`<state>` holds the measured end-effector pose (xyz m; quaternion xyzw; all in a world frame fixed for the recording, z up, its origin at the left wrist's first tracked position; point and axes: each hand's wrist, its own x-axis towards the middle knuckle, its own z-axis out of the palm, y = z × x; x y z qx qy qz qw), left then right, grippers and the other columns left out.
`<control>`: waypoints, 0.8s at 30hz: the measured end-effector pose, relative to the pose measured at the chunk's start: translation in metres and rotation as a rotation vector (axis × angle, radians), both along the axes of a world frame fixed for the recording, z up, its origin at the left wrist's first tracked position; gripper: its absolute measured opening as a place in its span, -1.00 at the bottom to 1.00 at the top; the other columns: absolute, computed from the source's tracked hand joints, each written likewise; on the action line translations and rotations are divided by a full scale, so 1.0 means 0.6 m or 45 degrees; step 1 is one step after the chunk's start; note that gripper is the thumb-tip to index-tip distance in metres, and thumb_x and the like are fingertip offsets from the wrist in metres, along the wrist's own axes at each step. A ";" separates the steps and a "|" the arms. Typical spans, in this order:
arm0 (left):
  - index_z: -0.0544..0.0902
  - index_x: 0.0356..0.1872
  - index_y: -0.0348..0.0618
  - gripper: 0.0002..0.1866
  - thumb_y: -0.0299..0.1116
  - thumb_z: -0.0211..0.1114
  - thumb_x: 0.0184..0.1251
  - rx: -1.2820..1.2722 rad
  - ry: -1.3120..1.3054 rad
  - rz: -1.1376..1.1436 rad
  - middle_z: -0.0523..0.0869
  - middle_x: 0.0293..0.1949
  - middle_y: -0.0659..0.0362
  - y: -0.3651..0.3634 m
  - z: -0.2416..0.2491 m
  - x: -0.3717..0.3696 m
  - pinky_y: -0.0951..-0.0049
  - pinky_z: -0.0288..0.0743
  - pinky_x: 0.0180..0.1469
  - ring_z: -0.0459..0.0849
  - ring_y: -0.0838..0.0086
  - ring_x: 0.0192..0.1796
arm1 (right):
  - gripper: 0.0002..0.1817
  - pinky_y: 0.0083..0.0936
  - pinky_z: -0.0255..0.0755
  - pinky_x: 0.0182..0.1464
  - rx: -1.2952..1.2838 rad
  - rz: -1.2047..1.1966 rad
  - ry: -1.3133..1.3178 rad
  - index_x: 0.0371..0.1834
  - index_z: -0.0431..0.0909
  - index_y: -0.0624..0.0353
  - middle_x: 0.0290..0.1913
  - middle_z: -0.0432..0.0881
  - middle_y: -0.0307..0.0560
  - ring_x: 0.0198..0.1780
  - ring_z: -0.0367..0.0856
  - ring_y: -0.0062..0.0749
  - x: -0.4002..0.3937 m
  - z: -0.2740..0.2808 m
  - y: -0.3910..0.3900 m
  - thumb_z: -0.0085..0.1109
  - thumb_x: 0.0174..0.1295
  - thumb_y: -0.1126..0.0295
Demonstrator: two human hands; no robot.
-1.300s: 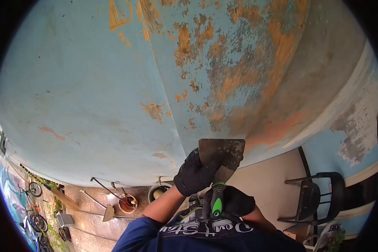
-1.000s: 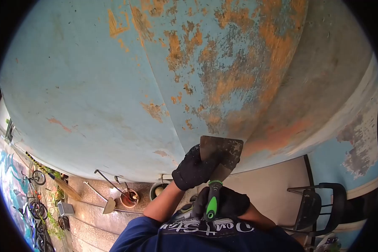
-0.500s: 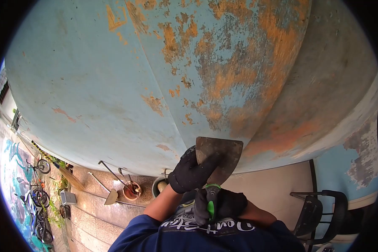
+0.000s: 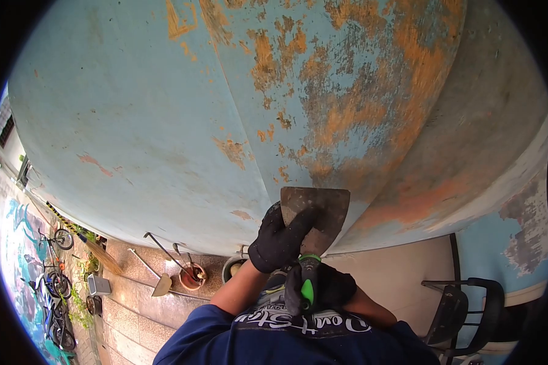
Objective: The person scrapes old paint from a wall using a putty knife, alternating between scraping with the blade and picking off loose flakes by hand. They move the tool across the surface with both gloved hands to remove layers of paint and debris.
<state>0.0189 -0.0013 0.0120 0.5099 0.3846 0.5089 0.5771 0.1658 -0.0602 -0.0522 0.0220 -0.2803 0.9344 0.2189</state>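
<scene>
A wide metal scraper with a green and black handle stands blade up in front of my chest. My right hand, in a black glove, is wrapped round the handle. My left hand, also gloved in black, presses its fingers against the blade from the left side. The blade's top edge lies before the lower part of a curved light blue surface, where orange and grey patches show through the worn paint.
A black chair stands at the lower right. At the lower left are a reddish pot, a grey bucket, a long-handled tool and a broom. Bicycles stand by a painted wall at the far left.
The scraper and both hands have moved slightly up, and the blade looks more level. The patches on the surface have shifted right in view.
</scene>
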 end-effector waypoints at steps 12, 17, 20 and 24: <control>0.53 0.20 -0.36 -0.67 -0.35 0.07 0.61 -0.256 -0.544 -0.375 0.74 0.00 -0.07 -0.014 0.034 0.035 0.31 0.64 0.05 0.79 0.30 -0.14 | -0.41 -0.17 0.50 -0.19 -0.139 -0.125 0.056 -0.41 0.52 0.27 -0.51 0.54 0.00 -0.38 0.58 -0.12 -0.005 0.016 0.002 0.05 0.42 -0.13; 0.52 0.14 -0.33 -0.67 -0.27 0.06 0.62 -0.381 -0.344 -0.539 0.76 -0.22 0.00 0.009 0.020 0.026 0.37 0.64 -0.24 0.75 0.35 -0.35 | -0.22 -0.11 0.47 -0.18 0.077 -0.202 0.039 -0.41 0.50 0.27 -0.49 0.51 0.03 -0.36 0.57 -0.06 -0.005 0.014 0.023 -0.09 0.35 -0.38; 0.51 0.32 -0.23 -0.62 -0.33 0.02 0.62 -0.315 0.213 -0.352 0.68 0.07 -0.02 0.009 0.032 0.026 0.26 0.56 0.17 0.71 0.25 0.08 | -0.21 -0.11 0.47 -0.17 0.087 -0.251 -0.001 -0.39 0.50 0.28 -0.50 0.50 0.04 -0.37 0.56 -0.06 -0.003 0.014 0.026 -0.09 0.34 -0.40; 0.55 0.31 -0.17 -0.64 -0.33 0.04 0.62 -0.320 0.193 -0.353 0.65 0.15 0.01 0.012 0.028 0.029 0.32 0.55 0.16 0.67 0.29 0.13 | -0.21 -0.11 0.47 -0.19 0.108 -0.297 -0.086 -0.37 0.51 0.29 -0.49 0.51 0.06 -0.38 0.56 -0.06 0.001 0.015 0.027 -0.09 0.35 -0.39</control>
